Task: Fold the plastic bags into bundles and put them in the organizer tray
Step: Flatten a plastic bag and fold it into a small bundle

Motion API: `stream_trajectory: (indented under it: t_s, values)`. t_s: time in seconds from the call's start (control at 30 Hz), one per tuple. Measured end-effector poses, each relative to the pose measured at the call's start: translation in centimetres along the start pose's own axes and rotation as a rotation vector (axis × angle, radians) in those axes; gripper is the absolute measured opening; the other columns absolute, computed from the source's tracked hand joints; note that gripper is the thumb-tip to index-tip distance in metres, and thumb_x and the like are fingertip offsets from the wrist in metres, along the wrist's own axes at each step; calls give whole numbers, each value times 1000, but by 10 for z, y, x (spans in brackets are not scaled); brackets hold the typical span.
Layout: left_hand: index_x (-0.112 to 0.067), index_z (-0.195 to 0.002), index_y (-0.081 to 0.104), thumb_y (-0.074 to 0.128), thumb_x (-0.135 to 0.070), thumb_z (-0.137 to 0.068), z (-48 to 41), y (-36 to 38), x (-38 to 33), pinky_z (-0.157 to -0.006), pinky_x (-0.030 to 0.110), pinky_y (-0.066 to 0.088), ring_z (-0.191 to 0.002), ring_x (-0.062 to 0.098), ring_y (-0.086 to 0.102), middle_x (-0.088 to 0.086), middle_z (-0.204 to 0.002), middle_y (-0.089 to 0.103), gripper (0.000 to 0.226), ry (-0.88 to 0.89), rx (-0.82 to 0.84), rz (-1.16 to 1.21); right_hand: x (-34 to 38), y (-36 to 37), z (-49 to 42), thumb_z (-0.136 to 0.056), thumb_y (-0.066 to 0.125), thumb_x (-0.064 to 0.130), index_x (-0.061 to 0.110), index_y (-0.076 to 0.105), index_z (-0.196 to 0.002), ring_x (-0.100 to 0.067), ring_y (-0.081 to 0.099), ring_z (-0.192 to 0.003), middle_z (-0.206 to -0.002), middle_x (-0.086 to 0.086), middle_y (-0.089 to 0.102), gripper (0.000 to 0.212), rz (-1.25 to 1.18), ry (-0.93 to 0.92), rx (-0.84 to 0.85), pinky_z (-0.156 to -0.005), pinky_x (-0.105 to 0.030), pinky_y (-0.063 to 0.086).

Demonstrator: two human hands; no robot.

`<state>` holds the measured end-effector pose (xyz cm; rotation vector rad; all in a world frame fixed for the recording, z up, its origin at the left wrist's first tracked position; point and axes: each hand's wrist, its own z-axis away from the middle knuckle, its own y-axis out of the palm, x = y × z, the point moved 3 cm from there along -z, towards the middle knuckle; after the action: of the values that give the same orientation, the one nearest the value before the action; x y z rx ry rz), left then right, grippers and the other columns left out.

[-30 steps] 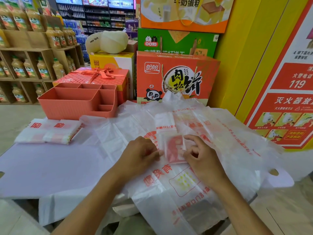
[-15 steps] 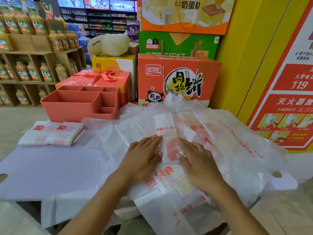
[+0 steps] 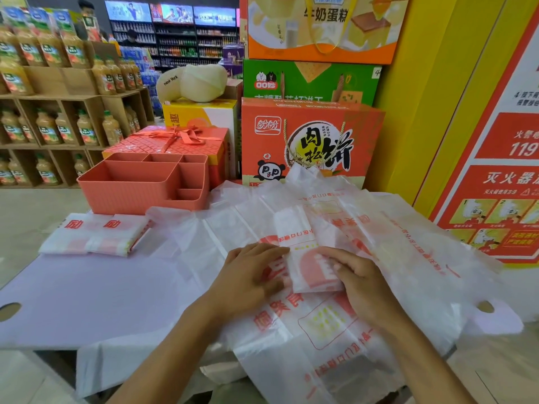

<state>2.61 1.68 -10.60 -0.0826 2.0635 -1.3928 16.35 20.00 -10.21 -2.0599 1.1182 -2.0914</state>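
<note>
- My left hand (image 3: 250, 277) lies palm down on the loose plastic bags (image 3: 408, 228). Its fingers are straight and close together, and they press the sheet flat. The fingertips touch the left edge of the folded bag strip (image 3: 303, 243).
- My right hand (image 3: 361, 290) rests on the near right part of the same strip. Its fingers are curled and pinch the doubled-over near end of the strip.
- The folded bag strip is narrow, white and translucent with red print. It runs away from me on top of the loose plastic bags, between my two hands. Its near end is turned back on itself.
- The loose plastic bags cover the right half of the table (image 3: 87, 295) in overlapping layers. Some of them hang over the near edge.
- Two finished bundles (image 3: 96, 236) lie side by side and touching at the far left of the table, well apart from my hands.
- The organizer tray (image 3: 137, 196) is coral-coloured and has several compartments. It stands upright just behind the finished bundles, with its right corner just beside the edge of the loose plastic bags.
- A red gift box (image 3: 189, 147) with a ribbon sits behind the tray.
- An orange carton (image 3: 315, 132) stands behind the bags.
- Shelves of juice bottles (image 3: 67, 129) fill the far left.
</note>
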Motion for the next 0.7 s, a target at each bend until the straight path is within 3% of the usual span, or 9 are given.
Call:
stream_trajectory:
  t_s: [0.13, 0.2, 0.37, 0.43, 0.57, 0.63, 0.7]
  values:
    - [-41, -135, 59, 38, -75, -90, 1, -5, -3, -113, 43, 31, -120, -5, 46, -37, -121, 54, 60, -21, -34, 178, -2, -5, 0, -101, 52, 0, 41, 68, -126, 0, 58, -119, -129, 22, 63, 51, -149, 8, 32, -90, -13, 51]
    - [-41, -126, 65, 35, -78, -89, 2, -6, -3, -110, 45, 36, -117, -6, 50, -39, -114, 57, 60, -22, -51, 222, -2, -4, 0, -96, 56, -4, 43, 67, -127, 1, 58, -119, -128, 24, 62, 58, -83, -5, 46, -92, -16, 53]
    - [-42, -122, 65, 46, -61, -95, 1, -4, -1, -108, 47, 39, -114, -3, 54, -34, -115, 60, 38, -26, -50, 217, -1, 1, 2, -95, 56, -2, 38, 65, -129, -2, 53, -119, -129, 20, 56, 53, 65, -19, 26, -86, -8, 49]
    - [-41, -119, 67, 56, -50, -91, 1, -4, -1, -106, 46, 41, -113, -1, 56, -30, -115, 62, 32, -17, -43, 211, 1, 0, 2, -96, 64, 5, 35, 67, -122, -1, 55, -117, -124, 18, 54, 41, 70, -63, 0, -91, -10, 50]
    - [-36, -111, 71, 71, -50, -82, 1, -3, -2, -95, 38, 49, -106, 5, 57, -23, -115, 61, 32, 60, -28, 132, 9, 2, 5, -89, 68, 45, 45, 69, -100, 2, 61, -108, -115, 21, 61, 10, 12, -104, 31, -89, -16, 51]
    - [-33, -106, 75, 72, -51, -84, 0, -2, -2, -94, 35, 51, -110, 6, 57, -23, -120, 58, 29, 85, -24, 151, 10, 1, 7, -86, 60, 56, 48, 71, -79, 1, 65, -91, -100, 19, 67, 16, 43, -110, 20, -77, -16, 49]
    - [-26, -92, 77, 72, -48, -89, 0, -2, -2, -89, 34, 56, -110, 9, 61, -21, -119, 61, 22, 80, -16, 240, 8, -1, 8, -88, 57, 59, 33, 72, -78, -6, 67, -73, -88, 9, 70, 31, 33, -76, -2, -67, -26, 52]
